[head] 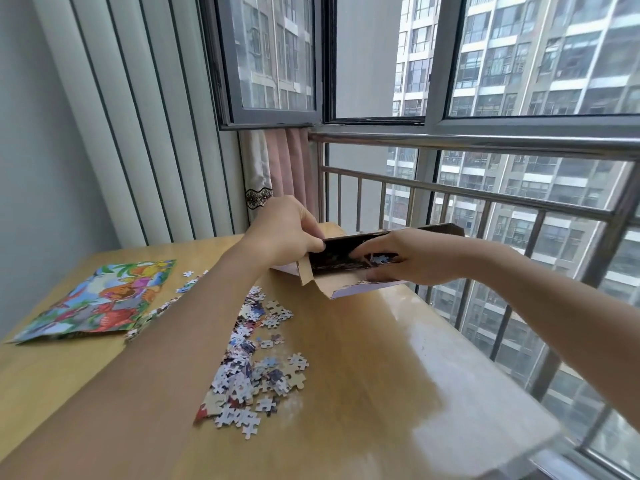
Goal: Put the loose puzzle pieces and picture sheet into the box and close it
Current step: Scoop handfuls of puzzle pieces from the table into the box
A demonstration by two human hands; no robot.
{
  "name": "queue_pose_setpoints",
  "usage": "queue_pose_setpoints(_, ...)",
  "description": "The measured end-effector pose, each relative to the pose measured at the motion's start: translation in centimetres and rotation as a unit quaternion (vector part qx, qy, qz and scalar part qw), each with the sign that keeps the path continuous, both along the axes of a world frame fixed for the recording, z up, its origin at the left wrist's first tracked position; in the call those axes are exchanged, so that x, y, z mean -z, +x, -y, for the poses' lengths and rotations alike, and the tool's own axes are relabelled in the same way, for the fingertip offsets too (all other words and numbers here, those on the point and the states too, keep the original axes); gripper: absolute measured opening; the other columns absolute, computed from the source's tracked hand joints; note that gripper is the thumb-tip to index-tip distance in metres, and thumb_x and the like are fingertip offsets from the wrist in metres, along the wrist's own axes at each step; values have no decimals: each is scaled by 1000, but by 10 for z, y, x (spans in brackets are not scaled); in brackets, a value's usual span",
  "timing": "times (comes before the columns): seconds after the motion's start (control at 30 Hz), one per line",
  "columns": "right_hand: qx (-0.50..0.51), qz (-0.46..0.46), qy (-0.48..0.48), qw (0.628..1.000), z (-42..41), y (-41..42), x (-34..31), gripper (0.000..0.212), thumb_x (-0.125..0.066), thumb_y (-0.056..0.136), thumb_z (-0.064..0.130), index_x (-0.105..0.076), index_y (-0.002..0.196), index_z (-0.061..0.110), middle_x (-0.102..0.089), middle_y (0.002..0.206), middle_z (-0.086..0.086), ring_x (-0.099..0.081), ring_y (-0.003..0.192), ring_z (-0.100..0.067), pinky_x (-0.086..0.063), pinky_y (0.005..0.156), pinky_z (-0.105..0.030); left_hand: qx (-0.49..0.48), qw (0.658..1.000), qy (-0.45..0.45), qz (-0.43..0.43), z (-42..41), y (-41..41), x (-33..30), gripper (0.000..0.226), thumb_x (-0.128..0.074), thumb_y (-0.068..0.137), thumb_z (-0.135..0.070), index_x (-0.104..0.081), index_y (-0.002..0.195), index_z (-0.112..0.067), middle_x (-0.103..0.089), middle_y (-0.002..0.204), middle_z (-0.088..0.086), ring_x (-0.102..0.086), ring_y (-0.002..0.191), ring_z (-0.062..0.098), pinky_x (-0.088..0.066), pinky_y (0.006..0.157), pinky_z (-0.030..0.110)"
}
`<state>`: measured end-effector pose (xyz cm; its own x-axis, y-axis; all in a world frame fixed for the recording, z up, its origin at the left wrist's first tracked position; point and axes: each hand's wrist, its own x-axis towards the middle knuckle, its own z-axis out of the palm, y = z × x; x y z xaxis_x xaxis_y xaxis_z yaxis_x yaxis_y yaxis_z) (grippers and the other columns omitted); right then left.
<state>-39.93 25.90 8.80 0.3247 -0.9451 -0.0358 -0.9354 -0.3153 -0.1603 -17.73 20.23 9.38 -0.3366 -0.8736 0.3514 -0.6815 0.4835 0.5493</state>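
A flat cardboard puzzle box (346, 287) lies tilted at the far side of the wooden table (381, 358), its end flaps open toward me. My left hand (282, 233) grips the box's upper left edge and holds the opening apart. My right hand (405, 256) is at the box mouth, fingers pinching several puzzle pieces (379, 259) just inside it. A heap of loose puzzle pieces (252, 365) lies in the middle of the table, under my left forearm. The colourful picture sheet (100, 301) lies flat at the table's left.
A few stray pieces (188, 282) lie between the sheet and the heap. A metal railing (485, 202) and windows run along the table's right and far sides. A pink curtain (287, 168) hangs behind the box.
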Motion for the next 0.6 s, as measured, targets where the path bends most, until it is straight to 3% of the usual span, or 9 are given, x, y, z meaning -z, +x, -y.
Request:
queue_pose_setpoints(0.1,-11,41,54,998,3,-6,2,44,-48,103,46,-46,146,41,-52,142,17,-51,128,-10,-43,109,-36,2,1000,-1,2,-1,0,2,10,-82,77,-17,-82,85,-22,-74,82,-9,-64,86,0,-48,80,19)
queue_pose_setpoints(0.27,-41,112,69,990,5,-15,1,40,-49,105,29,-48,143,42,-63,126,17,-60,114,-8,-48,103,-42,3,1000,-8,6,-2,0,5,11,-83,77,-17,-82,87,-22,-75,83,-9,-64,86,1,-49,81,20)
queue_pose_setpoints(0.43,-60,228,-12,972,-6,-16,-3,35,-76,88,19,-70,121,28,-74,104,11,-70,95,-4,-58,87,-27,5,1000,-7,1,-1,1,6,11,-83,77,-16,-82,86,-22,-74,80,-10,-62,80,-5,-45,75,17)
queue_pose_setpoints(0.53,-47,190,-20,980,-5,-9,2,31,-86,76,27,-76,105,28,-73,80,7,-66,66,-6,-54,64,-21,6,1000,-11,1,-2,1,6,11,-82,78,-16,-82,87,-22,-74,82,-9,-62,83,-3,-46,79,18)
queue_pose_setpoints(0.6,-31,138,-41,989,2,-4,7,28,-89,73,30,-76,98,26,-72,73,10,-64,60,-2,-51,59,-16,7,1000,-15,4,-3,1,6,10,-82,78,-16,-82,87,-21,-75,83,-8,-62,82,-3,-46,78,16)
